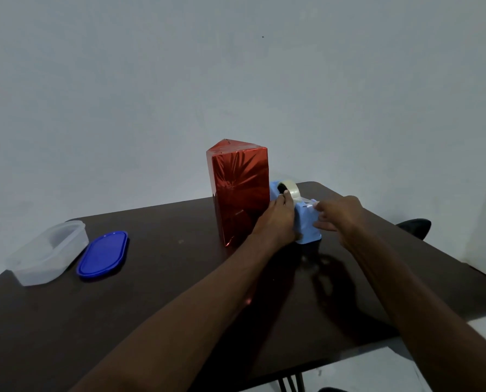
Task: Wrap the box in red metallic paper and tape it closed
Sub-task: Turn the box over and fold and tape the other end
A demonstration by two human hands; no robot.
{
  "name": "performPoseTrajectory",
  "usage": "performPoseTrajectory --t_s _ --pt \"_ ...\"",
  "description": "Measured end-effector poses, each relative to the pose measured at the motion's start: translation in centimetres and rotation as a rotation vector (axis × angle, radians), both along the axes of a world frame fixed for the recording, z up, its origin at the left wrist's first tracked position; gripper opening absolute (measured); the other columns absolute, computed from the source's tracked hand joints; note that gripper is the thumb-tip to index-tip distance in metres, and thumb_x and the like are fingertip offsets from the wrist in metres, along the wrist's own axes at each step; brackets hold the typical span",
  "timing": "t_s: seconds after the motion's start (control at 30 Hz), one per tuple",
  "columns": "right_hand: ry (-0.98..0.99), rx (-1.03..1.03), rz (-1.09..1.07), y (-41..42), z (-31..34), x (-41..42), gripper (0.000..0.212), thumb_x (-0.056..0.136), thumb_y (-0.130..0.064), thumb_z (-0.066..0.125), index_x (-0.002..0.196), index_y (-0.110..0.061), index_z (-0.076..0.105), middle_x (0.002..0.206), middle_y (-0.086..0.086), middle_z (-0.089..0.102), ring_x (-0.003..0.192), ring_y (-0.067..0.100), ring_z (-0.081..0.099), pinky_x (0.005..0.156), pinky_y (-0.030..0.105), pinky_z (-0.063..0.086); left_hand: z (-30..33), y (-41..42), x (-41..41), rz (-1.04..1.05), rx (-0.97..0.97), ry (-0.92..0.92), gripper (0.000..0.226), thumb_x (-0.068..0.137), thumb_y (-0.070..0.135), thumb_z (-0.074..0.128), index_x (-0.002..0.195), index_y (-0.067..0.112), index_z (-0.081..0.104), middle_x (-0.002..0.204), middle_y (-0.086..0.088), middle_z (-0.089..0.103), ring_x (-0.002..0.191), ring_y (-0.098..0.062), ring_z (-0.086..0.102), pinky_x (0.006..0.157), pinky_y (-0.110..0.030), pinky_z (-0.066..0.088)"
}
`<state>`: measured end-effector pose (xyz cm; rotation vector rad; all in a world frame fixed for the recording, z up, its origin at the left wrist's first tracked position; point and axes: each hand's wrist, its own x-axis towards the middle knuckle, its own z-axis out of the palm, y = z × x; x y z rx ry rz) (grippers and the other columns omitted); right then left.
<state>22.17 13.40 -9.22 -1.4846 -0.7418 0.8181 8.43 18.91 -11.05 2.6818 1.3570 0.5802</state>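
Observation:
A tall box covered in red metallic paper stands upright near the far edge of the dark table. Just right of it sits a light blue tape dispenser carrying a roll of clear tape. My left hand grips the dispenser's left side, thumb up by the roll. My right hand is at the dispenser's cutter end, its fingers pinching the free end of the tape. The box's top flap stands up in a peak.
A clear plastic container and its blue lid lie at the table's left. A dark object shows past the table's right edge. A plain wall is close behind the table.

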Motion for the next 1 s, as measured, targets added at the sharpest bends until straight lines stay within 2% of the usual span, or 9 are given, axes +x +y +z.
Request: performPoseTrajectory --t_s 0.03,0.1,0.2,0.37,0.53,0.67,0.73,0.87,1.0 --pt "-0.016 -0.007 -0.018 -0.1 -0.2 0.0 0.016 0.085 -0.002 0.070 0.075 0.005 0.059 0.088 0.023 0.063 0.072 0.027 0.066 0.073 0.040 0.062 0.0 -0.1 -0.1 0.001 0.004 0.011 0.113 0.076 0.024 0.081 0.153 -0.005 0.004 0.153 -0.018 0.029 0.138 -0.032 0.034 0.109 -0.041 0.039" --pt "-0.013 0.010 -0.016 -0.2 -0.7 -0.1 0.022 0.086 0.001 0.070 0.068 0.004 0.059 0.080 0.019 0.061 0.076 0.029 0.065 0.078 0.039 0.061 0.1 -0.2 -0.1 0.009 0.025 0.020 0.106 0.080 0.019 0.077 0.153 -0.005 0.005 0.152 -0.017 0.031 0.137 -0.031 0.037 0.107 -0.038 0.040" --pt "-0.001 0.001 -0.007 -0.1 -1.5 0.1 0.021 0.086 -0.002 0.072 0.067 0.001 0.064 0.091 0.026 0.069 0.084 0.032 0.068 0.091 0.045 0.057 0.3 -0.4 -0.1 0.015 0.040 0.038 0.106 0.079 0.018 0.078 0.153 -0.004 0.006 0.152 -0.016 0.032 0.134 -0.030 0.041 0.104 -0.036 0.042" --pt "0.077 -0.025 -0.061 0.3 -2.2 -0.4 0.020 0.082 -0.006 0.078 0.069 0.001 0.065 0.091 0.026 0.070 0.079 0.031 0.069 0.089 0.047 0.057 1.0 -0.8 -0.6 0.019 0.035 0.064 0.108 0.078 0.016 0.079 0.154 -0.003 0.005 0.149 -0.017 0.037 0.127 -0.034 0.048 0.100 -0.040 0.046" --pt "0.170 -0.037 -0.109 0.1 -2.2 -0.9 0.025 0.078 -0.008 0.082 0.078 0.005 0.060 0.089 0.019 0.067 0.089 0.033 0.069 0.089 0.046 0.057 1.7 -1.0 -0.5 0.019 0.012 0.124 0.083 0.092 0.006 0.061 0.155 0.002 0.007 0.144 -0.022 0.045 0.123 -0.037 0.053 0.099 -0.040 0.045" --pt "0.243 -0.031 -0.088 -0.4 -1.8 -1.2 0.028 0.082 -0.002 0.077 0.101 0.013 0.062 0.098 0.021 0.065 0.086 0.029 0.066 0.086 0.038 0.057 2.5 -1.5 -0.1 0.013 -0.031 0.116 0.067 0.095 0.005 0.052 0.153 0.003 0.018 0.143 -0.023 0.046 0.125 -0.036 0.053 0.100 -0.038 0.044" --pt "0.283 -0.027 -0.082 -0.6 -1.4 -1.3 0.030 0.084 0.001 0.074 0.107 0.015 0.060 0.098 0.021 0.063 0.087 0.027 0.064 0.082 0.032 0.055 2.8 -1.7 0.0 -0.001 -0.032 0.111 0.069 0.093 0.004 0.055 0.153 0.002 0.020 0.142 -0.023 0.047 0.124 -0.036 0.053 0.099 -0.037 0.044" --pt "0.294 -0.050 -0.077 -0.7 -1.1 -1.6 0.035 0.084 0.002 0.074 0.114 0.015 0.060 0.104 0.023 0.065 0.078 0.024 0.064 0.076 0.030 0.054 2.9 -2.1 -0.3 -0.042 -0.023 0.098 0.079 0.085 0.014 0.072 0.149 0.003 0.027 0.139 -0.018 0.051 0.123 -0.033 0.054 0.096 -0.033 0.045" --pt "0.297 -0.106 -0.063 -1.6 -1.8 -2.1 0.035 0.086 0.004 0.070 0.117 0.015 0.057 0.104 0.023 0.064 0.089 0.029 0.066 0.076 0.032 0.057 2.1 -2.4 -0.5 -0.098 0.035 0.107 0.093 0.083 0.019 0.074 0.154 0.002 0.016 0.154 -0.016 0.032 0.138 -0.032 0.039 0.108 -0.038 0.039"
